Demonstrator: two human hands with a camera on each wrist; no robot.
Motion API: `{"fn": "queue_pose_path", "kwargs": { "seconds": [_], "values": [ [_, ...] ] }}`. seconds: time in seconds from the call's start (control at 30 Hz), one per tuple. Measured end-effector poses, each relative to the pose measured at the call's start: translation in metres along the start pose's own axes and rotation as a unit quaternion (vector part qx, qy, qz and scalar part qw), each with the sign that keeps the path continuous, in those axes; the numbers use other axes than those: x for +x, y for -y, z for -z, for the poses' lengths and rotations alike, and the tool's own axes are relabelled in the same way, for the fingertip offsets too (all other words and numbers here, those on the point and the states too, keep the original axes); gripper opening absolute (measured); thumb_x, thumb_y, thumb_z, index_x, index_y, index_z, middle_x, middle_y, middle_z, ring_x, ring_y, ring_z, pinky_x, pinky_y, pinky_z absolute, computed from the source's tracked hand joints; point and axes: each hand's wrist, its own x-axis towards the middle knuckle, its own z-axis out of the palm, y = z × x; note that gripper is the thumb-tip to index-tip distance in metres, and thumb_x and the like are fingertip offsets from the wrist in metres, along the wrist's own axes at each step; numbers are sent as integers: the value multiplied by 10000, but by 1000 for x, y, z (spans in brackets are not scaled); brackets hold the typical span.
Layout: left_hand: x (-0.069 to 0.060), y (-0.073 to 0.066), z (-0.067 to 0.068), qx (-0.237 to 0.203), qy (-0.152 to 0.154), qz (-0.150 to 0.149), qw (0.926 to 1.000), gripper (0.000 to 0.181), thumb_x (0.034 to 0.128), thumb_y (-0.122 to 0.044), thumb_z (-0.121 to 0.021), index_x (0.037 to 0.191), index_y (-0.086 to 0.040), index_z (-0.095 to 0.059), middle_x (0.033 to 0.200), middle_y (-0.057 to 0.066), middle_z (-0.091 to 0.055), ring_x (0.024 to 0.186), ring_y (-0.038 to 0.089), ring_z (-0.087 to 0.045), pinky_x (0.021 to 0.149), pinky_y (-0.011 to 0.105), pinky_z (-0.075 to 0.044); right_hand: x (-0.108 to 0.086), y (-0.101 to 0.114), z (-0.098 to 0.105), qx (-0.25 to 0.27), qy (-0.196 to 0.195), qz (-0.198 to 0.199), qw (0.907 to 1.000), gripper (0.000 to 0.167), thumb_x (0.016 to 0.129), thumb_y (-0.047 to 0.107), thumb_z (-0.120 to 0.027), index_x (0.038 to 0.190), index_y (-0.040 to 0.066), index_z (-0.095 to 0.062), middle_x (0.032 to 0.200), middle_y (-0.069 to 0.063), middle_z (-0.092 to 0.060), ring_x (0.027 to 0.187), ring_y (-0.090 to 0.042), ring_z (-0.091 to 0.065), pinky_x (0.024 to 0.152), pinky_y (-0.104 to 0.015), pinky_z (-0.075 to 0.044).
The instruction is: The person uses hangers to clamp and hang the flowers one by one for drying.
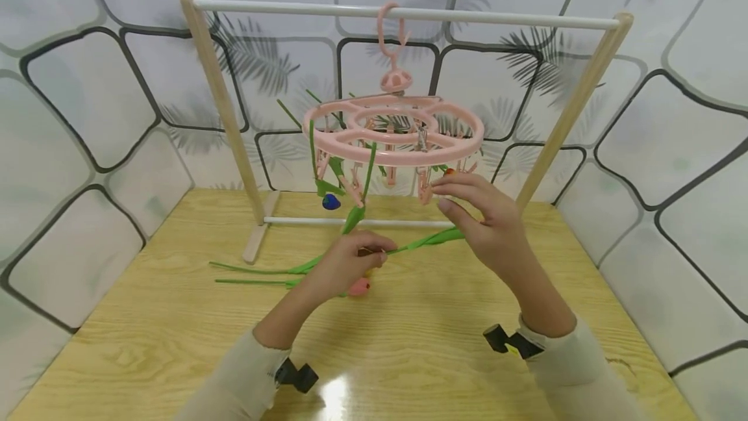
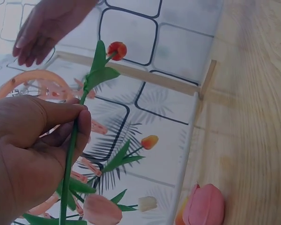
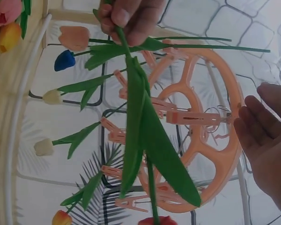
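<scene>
Tulips on woodgrain table; leaf-patterned walls.

At the back of the counter, before the wall, a rack. Hung near the middle of its top bar, a hanger, with clips along its underside and clipped flowers in several. Lower, left of centre on the counter, loose flowers, stems to the left, heads to the right. From the left hand rightward to behind the right hand, a held flower.
</scene>
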Motion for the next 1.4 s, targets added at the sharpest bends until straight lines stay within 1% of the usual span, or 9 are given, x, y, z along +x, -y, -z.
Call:
{"fn": "queue_pose_path", "kwargs": {
  "seconds": [0.17, 0.3, 0.43, 0.57, 0.8, 1.0, 1.1, 1.3, 1.4],
  "values": [
    [3, -5, -2, 215, -18, -71, 9997, 236, 1005, -113, -626, 1220, -124, -723, 1237, 27, -687, 1072, 170, -667, 898, 339, -571, -19, -8, -12, 302, 415, -403, 9979, 303, 860, -106, -716, 1128, 33, -741, 1175, -123, -702, 1164, -159, -630, 1015, -210, -472],
    [3, -9, -2, 357, -26, -119, 9993, 237, 1004, -111, -627, 1216, -149, -727, 1241, 14, -689, 1075, 167, -669, 916, 346, -570, -29, -12, -21, 203, 935, -597, 9936, 306, 875, -42, -735, 1153, 87, -743, 1196, -74, -700, 1152, -187, -637, 988, -220, -492],
    [4, -11, -1, 475, 5, -193, 9987, 245, 1007, -105, -620, 1225, -151, -723, 1248, 17, -685, 1053, 157, -670, 894, 335, -573, -35, -14, -26, 10, 1366, -622, 9887, 288, 884, -5, -742, 1156, 87, -740, 1205, -53, -693, 1150, -225, -633, 955, -303, -529],
    [6, -13, -1, 527, 89, -221, 9983, 249, 1008, -87, -611, 1229, -122, -721, 1261, 29, -680, 1027, 166, -669, 869, 333, -573, -40, -16, -30, -104, 1626, -787, 9835, 264, 894, 29, -743, 1152, 86, -738, 1206, -43, -688, 1143, -224, -635, 913, -363, -558],
    [7, -13, 0, 667, 140, -101, 9976, 244, 1003, -78, -617, 1215, -118, -729, 1268, 28, -674, 984, 125, -658, 830, 309, -570, -47, -25, -37, -58, 1860, -697, 9801, 262, 875, -6, -750, 1121, 85, -741, 1132, -25, -714, 1025, -192, -680, 799, -329, -583],
    [6, -13, 2, 800, 205, -31, 9966, 248, 1002, -69, -616, 1211, -137, -731, 1228, 19, -683, 889, 127, -632, 765, 287, -554, -49, -29, -43, -18, 2095, -898, 9737, 246, 892, -2, -735, 1120, 89, -743, 1133, -26, -719, 1037, -190, -678, 818, -343, -584],
    [6, -12, 1, 860, 214, -7, 9961, 248, 1000, -65, -618, 1205, -144, -732, 1212, 15, -695, 903, 115, -636, 775, 283, -555, -49, -28, -45, -98, 2190, -975, 9708, 244, 902, 7, -728, 1117, 122, -745, 1121, 0, -723, 1044, -182, -669, 845, -351, -573],
    [7, -13, -3, 1188, 125, -2, 9928, 224, 1000, -94, -627, 1179, -162, -743, 1191, 8, -714, 939, 112, -645, 798, 304, -561, -51, -28, -46, -330, 2170, -825, 9721, 273, 884, -31, -728, 1104, 128, -748, 1091, 10, -735, 1053, -198, -660, 878, -383, -562],
    [6, -14, -4, 1231, 33, -198, 9922, 224, 999, -84, -628, 1178, -162, -737, 1197, -1, -709, 1027, 129, -658, 876, 328, -567, -51, -28, -44, -314, 2215, -829, 9711, 281, 885, -41, -718, 1124, 105, -747, 1105, -7, -732, 1061, -208, -657, 875, -375, -565]
  ]
}}
